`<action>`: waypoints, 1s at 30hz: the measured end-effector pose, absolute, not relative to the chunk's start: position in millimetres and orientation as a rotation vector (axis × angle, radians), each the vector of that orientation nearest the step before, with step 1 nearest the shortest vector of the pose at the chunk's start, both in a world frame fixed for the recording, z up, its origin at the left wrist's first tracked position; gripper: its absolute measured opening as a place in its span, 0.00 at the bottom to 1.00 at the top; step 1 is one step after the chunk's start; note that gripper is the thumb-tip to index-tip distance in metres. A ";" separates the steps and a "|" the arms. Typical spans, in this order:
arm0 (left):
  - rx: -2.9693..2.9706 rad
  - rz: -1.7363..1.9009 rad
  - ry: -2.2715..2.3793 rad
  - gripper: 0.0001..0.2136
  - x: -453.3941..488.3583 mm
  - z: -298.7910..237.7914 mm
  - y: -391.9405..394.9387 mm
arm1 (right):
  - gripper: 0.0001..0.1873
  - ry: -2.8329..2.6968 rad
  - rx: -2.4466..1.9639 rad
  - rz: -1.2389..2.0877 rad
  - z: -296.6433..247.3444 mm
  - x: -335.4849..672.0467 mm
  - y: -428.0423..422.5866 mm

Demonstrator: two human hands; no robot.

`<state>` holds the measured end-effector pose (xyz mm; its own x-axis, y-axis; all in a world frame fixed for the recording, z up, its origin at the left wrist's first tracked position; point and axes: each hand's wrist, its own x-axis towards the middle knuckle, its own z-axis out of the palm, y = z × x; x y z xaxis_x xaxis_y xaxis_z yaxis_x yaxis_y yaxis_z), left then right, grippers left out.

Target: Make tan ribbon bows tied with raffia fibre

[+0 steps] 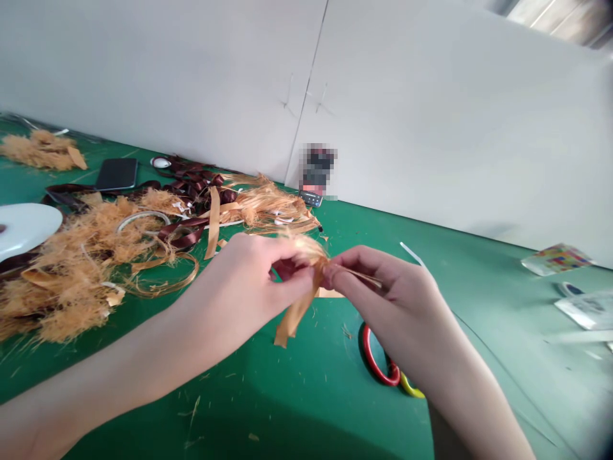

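Near the middle of the view my two hands meet around a strip of tan ribbon point(295, 316) with frayed, thread-like strands. My left hand point(258, 275) is closed, pinching the ribbon between thumb and fingers, and its end hangs down below. My right hand point(383, 281) pinches the same piece from the other side, with a few thin strands sticking out past the fingers. The pinch points are slightly blurred. Under my right hand lie scissors, their red handle loop point(378, 358) and yellow part showing, the rest hidden by the hand and forearm.
Fluffy tan frayed ribbon point(81, 275) piles up at left, beside a white spool point(29, 227) and a black flat device point(116, 174). Dark brown ribbon point(191, 182) and tan strands point(272, 204) lie behind. A phone point(317, 172) leans on the white wall point(407, 115).
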<state>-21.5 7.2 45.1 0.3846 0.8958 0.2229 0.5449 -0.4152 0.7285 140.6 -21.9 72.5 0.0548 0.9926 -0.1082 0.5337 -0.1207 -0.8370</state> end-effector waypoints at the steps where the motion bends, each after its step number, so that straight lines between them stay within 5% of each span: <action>1: 2.115 0.830 1.257 0.09 -20.7 45.6 6.7 | 0.07 -1.546 -1.719 0.955 72.1 140.9 -21.5; 13: 2.351 1.011 1.142 0.09 -17.0 42.9 2.6 | 0.07 -1.552 -1.584 1.075 71.9 146.5 -21.3; 22: 1.723 0.894 0.973 0.09 -20.2 45.9 6.0 | 0.10 -1.491 -1.500 1.168 75.1 152.0 -21.2; 30: 1.668 0.791 1.066 0.07 -21.7 45.7 8.7 | 0.04 -1.539 -1.657 0.855 74.9 143.3 -22.3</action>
